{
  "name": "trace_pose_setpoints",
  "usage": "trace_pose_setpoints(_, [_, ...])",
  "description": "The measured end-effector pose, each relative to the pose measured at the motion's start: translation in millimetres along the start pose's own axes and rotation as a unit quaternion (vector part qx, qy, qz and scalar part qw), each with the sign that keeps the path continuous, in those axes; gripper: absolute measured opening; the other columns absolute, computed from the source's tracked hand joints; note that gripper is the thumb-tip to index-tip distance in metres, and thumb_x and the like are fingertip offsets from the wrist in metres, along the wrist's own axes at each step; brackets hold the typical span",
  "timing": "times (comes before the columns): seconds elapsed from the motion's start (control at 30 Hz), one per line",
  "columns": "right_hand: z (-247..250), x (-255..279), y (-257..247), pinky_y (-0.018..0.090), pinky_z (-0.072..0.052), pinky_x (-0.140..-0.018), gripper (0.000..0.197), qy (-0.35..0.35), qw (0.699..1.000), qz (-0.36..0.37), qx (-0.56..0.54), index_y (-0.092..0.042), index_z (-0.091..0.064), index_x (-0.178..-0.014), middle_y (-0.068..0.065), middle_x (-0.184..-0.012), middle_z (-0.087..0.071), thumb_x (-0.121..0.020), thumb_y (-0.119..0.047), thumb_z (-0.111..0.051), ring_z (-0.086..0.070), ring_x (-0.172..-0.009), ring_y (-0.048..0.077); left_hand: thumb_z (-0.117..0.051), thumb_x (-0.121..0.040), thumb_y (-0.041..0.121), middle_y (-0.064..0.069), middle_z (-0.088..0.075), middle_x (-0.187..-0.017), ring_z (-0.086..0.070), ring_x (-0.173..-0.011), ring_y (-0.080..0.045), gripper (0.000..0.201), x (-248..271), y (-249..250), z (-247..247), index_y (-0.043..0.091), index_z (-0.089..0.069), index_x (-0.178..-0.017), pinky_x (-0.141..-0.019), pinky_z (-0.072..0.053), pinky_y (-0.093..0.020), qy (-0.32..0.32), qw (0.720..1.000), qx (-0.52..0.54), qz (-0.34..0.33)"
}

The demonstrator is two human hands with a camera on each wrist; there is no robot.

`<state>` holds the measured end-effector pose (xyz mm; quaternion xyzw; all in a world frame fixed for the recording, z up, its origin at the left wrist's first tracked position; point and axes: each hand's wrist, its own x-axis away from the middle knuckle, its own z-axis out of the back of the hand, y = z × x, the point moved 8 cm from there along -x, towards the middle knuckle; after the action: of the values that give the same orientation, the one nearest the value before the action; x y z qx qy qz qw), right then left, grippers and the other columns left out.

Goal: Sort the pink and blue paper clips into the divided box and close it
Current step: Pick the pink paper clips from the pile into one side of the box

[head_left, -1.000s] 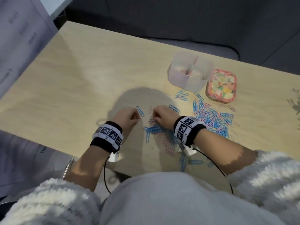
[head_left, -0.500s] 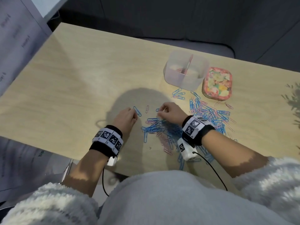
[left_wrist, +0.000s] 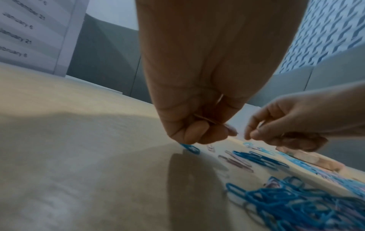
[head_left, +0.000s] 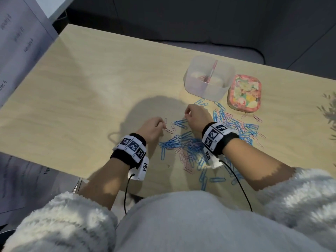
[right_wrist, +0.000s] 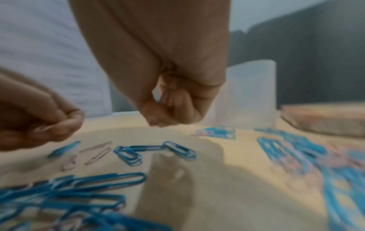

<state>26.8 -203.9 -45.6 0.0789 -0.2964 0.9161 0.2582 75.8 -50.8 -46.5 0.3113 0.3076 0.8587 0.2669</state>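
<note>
While both hands work low over a pale wooden table, the left hand has its fingers curled and pinches a pink paper clip between thumb and fingertips, just above a lone blue clip. The right hand is lifted a little, fingers curled around a small bunch of pink clips. Loose blue and pink paper clips lie scattered and tangled between and beside the wrists, more to the right. Farther back stands the divided box, translucent and open, with a few pink clips in one compartment; its patterned lid lies just beside it. Such clips are probably light, stiff and slippery, and snag on each other; pinching one by its long sides and lifting it free of the tangle seems safest.
</note>
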Motion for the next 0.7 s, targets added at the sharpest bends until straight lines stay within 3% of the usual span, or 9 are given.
trace_pose_setpoints(0.13, [-17.2,-5.0,-31.9,0.034,-0.045,-0.088,0.021,-0.05,0.997,0.066,-0.007,-0.011,-0.063,-0.107,0.014,-0.108,-0.065,-0.088,-0.016,-0.054,-0.059,-0.101,0.031,-0.038,-0.094,0.013,-0.009,-0.066,-0.087,-0.064,-0.086,-0.028,0.02,-2.0,6.1,-8.2,0.01,-0.057,-0.089,-0.074,-0.048,-0.033,-0.019,1.0,-0.005,-0.012])
trace_pose_setpoints(0.23, [-29.8,-3.3,-55.5,0.027,-0.04,-0.08,0.024,-0.084,0.988,0.129,0.024,-0.016,-0.066,-0.108,0.011,-0.104,-0.067,-0.086,-0.019,-0.056,-0.06,-0.1,0.028,-0.043,-0.095,0.014,-0.004,-0.064,-0.093,-0.058,-0.085,-0.017,0.023,-2.7,9.5,-7.1,0.007,-0.064,-0.101,-0.072,-0.037,-0.019,-0.015,0.998,-0.036,-0.04])
trace_pose_setpoints(0.33, [-34.7,-1.2,-63.9,0.03,-0.04,-0.078,0.022,-0.078,0.976,0.172,0.108,-0.022,-0.068,-0.103,0.006,-0.105,-0.068,-0.085,-0.024,-0.055,-0.059,-0.101,0.025,-0.046,-0.095,0.015,-0.003,-0.062,-0.092,-0.055,-0.082,-0.015,0.023,-2.4,2.3,-3.9,0.005,-0.065,-0.102,-0.068,-0.038,-0.019,-0.013,0.998,-0.05,-0.04])
trace_pose_setpoints(0.4, [-36.2,-1.5,-60.4,0.03,-0.039,-0.077,0.018,-0.08,0.976,0.166,0.118,-0.018,-0.067,-0.096,0.008,-0.104,-0.067,-0.082,-0.025,-0.059,-0.059,-0.101,0.027,-0.046,-0.095,0.014,-0.006,-0.064,-0.087,-0.059,-0.072,-0.017,0.02,-3.1,-8.0,-3.0,0.004,-0.063,-0.098,-0.057,-0.046,-0.016,-0.017,1.0,-0.006,-0.016])
trace_pose_setpoints(0.47, [-39.2,-5.1,-51.6,0.03,-0.039,-0.078,0.015,-0.095,0.979,0.141,0.111,-0.013,-0.064,-0.093,0.009,-0.104,-0.066,-0.083,-0.024,-0.061,-0.058,-0.1,0.029,-0.042,-0.096,0.008,-0.005,-0.061,-0.076,-0.058,-0.064,-0.014,0.018,-3.3,-16.2,-4.9,0.006,-0.06,-0.091,-0.058,-0.051,-0.019,-0.036,0.996,0.082,0.016])
trace_pose_setpoints(0.57, [-41.0,-9.4,-37.6,0.033,-0.043,-0.083,0.012,-0.113,0.985,0.098,0.082,-0.011,-0.062,-0.09,0.008,-0.105,-0.067,-0.084,-0.023,-0.061,-0.059,-0.1,0.029,-0.027,-0.094,-0.004,-0.005,-0.054,-0.069,-0.054,-0.058,-0.013,0.035,-4.2,-20.7,-5.5,0.013,-0.054,-0.078,-0.054,-0.048,-0.021,-0.054,0.982,0.175,0.053])
trace_pose_setpoints(0.63, [-38.1,-10.5,-31.3,0.033,-0.043,-0.082,0.014,-0.101,0.99,0.077,0.063,-0.012,-0.061,-0.092,0.008,-0.105,-0.065,-0.083,-0.023,-0.063,-0.059,-0.099,0.027,-0.03,-0.094,0.001,-0.004,-0.051,-0.067,-0.054,-0.05,-0.001,0.034,-5.8,-16.2,-0.5,0.014,-0.054,-0.074,-0.048,-0.043,-0.014,-0.03,0.984,0.167,0.048])
trace_pose_setpoints(0.7, [-34.5,-10.4,-28.8,0.033,-0.044,-0.082,0.015,-0.088,0.992,0.066,0.055,-0.014,-0.061,-0.094,0.008,-0.107,-0.064,-0.082,-0.023,-0.063,-0.058,-0.1,0.027,-0.043,-0.094,0.014,0.0,-0.051,-0.065,-0.052,-0.046,0.002,0.023,-7.8,-11.7,1.4,0.013,-0.056,-0.076,-0.049,-0.04,-0.014,-0.011,0.991,0.132,0.028])
